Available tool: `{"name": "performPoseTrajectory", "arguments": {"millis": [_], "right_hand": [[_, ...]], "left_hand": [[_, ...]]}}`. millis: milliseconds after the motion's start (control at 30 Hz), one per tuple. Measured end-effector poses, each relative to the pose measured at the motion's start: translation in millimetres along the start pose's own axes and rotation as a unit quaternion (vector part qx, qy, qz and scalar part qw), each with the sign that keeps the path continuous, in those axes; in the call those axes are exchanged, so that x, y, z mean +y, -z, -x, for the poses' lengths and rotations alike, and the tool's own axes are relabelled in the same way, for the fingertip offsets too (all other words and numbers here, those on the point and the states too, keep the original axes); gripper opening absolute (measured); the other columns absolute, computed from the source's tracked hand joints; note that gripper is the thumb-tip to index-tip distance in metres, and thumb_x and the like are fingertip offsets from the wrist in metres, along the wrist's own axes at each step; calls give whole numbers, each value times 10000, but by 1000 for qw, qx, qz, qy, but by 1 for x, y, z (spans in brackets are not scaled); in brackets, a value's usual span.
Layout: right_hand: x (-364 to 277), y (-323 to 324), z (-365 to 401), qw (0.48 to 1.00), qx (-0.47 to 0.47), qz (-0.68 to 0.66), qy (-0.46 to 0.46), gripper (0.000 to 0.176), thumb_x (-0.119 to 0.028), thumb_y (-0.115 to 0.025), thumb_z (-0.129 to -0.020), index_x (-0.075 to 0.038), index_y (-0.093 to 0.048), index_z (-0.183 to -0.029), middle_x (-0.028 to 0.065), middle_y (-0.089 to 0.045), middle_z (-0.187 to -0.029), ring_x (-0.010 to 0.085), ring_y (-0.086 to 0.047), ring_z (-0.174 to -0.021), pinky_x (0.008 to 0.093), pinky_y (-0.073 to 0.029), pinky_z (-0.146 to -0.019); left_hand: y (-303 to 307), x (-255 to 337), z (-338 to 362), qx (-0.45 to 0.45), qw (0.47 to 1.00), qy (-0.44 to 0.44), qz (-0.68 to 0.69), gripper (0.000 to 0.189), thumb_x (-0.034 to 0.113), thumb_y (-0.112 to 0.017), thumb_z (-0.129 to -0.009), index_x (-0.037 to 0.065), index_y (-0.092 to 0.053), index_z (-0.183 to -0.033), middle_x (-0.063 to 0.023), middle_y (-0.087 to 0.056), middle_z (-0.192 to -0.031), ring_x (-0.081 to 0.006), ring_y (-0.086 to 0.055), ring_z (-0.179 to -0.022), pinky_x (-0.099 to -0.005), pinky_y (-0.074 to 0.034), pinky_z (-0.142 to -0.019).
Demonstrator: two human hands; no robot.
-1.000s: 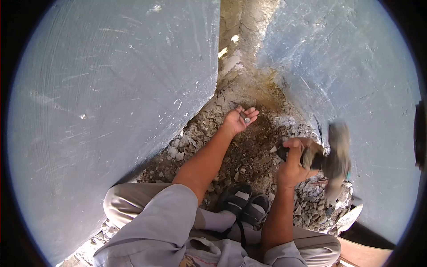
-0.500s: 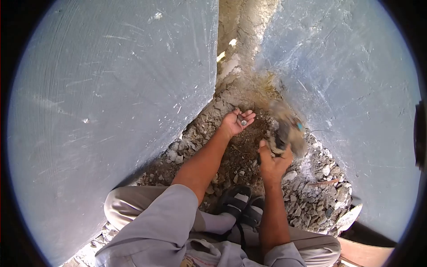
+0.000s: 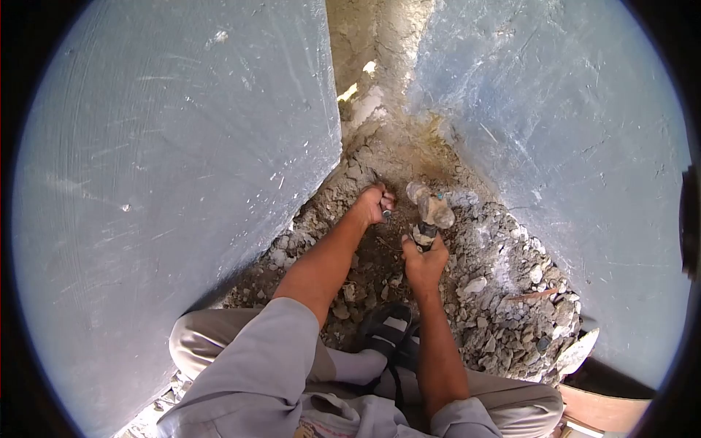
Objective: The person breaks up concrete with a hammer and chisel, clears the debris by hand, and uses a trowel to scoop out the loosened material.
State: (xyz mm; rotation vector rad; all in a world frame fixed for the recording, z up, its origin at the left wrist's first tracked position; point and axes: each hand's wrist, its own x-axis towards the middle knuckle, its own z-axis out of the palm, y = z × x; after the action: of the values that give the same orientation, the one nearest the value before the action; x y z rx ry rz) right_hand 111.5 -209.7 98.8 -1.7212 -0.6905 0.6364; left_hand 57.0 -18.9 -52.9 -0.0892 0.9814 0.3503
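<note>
My left hand (image 3: 374, 201) is closed round a metal chisel (image 3: 386, 214). Only its round struck end shows; the rest is hidden by my fingers and the dirt. In my right hand (image 3: 426, 264) is a hammer (image 3: 434, 210), gripped by its dark handle. Its worn, dusty head stands just right of the chisel's end, apart from it. Both hands are over a dug-out patch of broken ground (image 3: 383, 244) between two grey walls.
A grey wall (image 3: 182, 146) rises on the left and another grey wall (image 3: 562, 124) on the right. Broken stones (image 3: 504, 314) lie to the right of my sandalled feet (image 3: 387, 328). A curved brownish rim (image 3: 606, 410) shows at the lower right.
The hammer has swung left and come closer to the chisel; it was blurred before. The fingers of my left hand, looser and palm up earlier, have closed round the chisel. The view has shifted slightly.
</note>
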Motion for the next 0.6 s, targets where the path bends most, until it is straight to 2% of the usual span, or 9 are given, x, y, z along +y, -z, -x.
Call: {"name": "performPoseTrajectory", "arguments": {"millis": [100, 233, 333, 367, 433, 467, 567, 600], "right_hand": [[-1, 11, -1, 1000, -9, -8, -13, 241, -76, -719, -770, 36, -639, -967, 75, -688, -823, 140, -607, -733, 312, -498, -704], [14, 20, 6, 999, 4, -16, -29, 221, -68, -716, -778, 31, -638, -959, 41, -673, -827, 129, -596, -734, 299, -489, -694], [15, 23, -1, 999, 7, -37, -35, 216, -57, -712, -789, 23, -633, -973, 28, -657, -820, 112, -586, -702, 288, -485, -652], [15, 24, -3, 998, 6, -45, -37, 215, -53, -711, -793, 20, -630, -979, 25, -651, -815, 105, -583, -684, 284, -485, -633], [2, 26, -5, 995, 12, -76, -62, 212, -50, -707, -805, 13, -622, -989, 26, -643, -799, 95, -569, -633, 272, -472, -570], [-2, 26, -5, 993, 14, -92, -76, 211, -48, -706, -811, 10, -618, -994, 27, -639, -791, 90, -563, -607, 265, -466, -539], [-2, 27, -7, 991, 27, -122, -53, 193, -45, -699, -824, 4, -609, -987, 24, -626, -770, 83, -541, -550, 251, -439, -472], [-7, 29, -7, 992, 31, -114, -46, 185, -47, -701, -823, 6, -608, -975, 25, -626, -765, 87, -540, -546, 252, -443, -474]], "left_hand": [[13, -14, 23, 78, 957, -98, -263, 268, 324, -453, -1027, 87, -484, -905, -66, -480, -675, -144, -378, -487, -328, -350, -416], [33, -13, 15, 163, 885, -132, -417, 375, 377, -453, -1022, 49, -560, -876, -92, -455, -595, -179, -388, -482, -358, -354, -401], [19, -15, 27, 221, 850, -128, -461, 440, 388, -469, -1013, -2, -639, -902, -186, -541, -614, -297, -525, -521, -441, -431, -483], [20, -16, 30, 176, 800, -193, -540, 459, 392, -467, -1010, -24, -642, -928, -222, -568, -660, -343, -560, -576, -465, -448, -533], [27, -18, 41, 83, 668, -308, -673, 504, 401, -464, -1002, -68, -648, -981, -295, -621, -753, -436, -630, -684, -515, -483, -633], [20, -21, 40, 61, 580, -359, -729, 540, 405, -451, -991, -111, -605, -1028, -359, -612, -891, -490, -628, -832, -533, -487, -764], [-1, -33, 57, 93, 642, -306, -696, 473, 392, -441, -999, -51, -582, -1083, -229, -636, -860, -359, -638, -585, -426, -497, -428], [-18, -43, 83, 120, 759, -300, -565, 477, 354, -456, -983, -88, -634, -1003, -282, -649, -829, -433, -660, -712, -492, -519, -542]]}}
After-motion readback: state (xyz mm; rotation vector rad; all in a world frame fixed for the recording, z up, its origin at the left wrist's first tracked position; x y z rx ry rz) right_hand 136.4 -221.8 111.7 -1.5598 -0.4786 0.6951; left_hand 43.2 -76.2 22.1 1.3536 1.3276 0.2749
